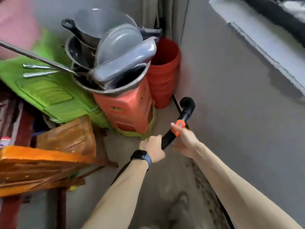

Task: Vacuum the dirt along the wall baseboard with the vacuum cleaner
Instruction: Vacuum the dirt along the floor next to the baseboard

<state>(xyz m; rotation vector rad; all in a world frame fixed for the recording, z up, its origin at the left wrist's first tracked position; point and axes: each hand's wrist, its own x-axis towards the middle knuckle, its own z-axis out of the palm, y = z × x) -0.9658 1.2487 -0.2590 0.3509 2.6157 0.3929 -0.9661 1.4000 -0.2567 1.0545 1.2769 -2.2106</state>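
Observation:
I hold a black vacuum wand [184, 118] with an orange collar [179, 127]. Its round black brush nozzle [187, 103] hovers by the dark baseboard line [175, 103] where the grey wall meets the floor. My left hand [152, 148], with a dark watch on the wrist, grips the lower part of the wand. My right hand [184, 141] holds the wand at the orange collar, thumb on top. Grey dirt [198, 179] is smeared on the floor along the wall behind the nozzle. The hose runs back under my left arm.
A red bucket [165, 71] stands in the corner ahead. Left of it, stacked orange stools [127, 109] carry a basin of pots and pans [113, 52]. A green plastic piece [49, 91] and a wooden chair [49, 156] crowd the left side.

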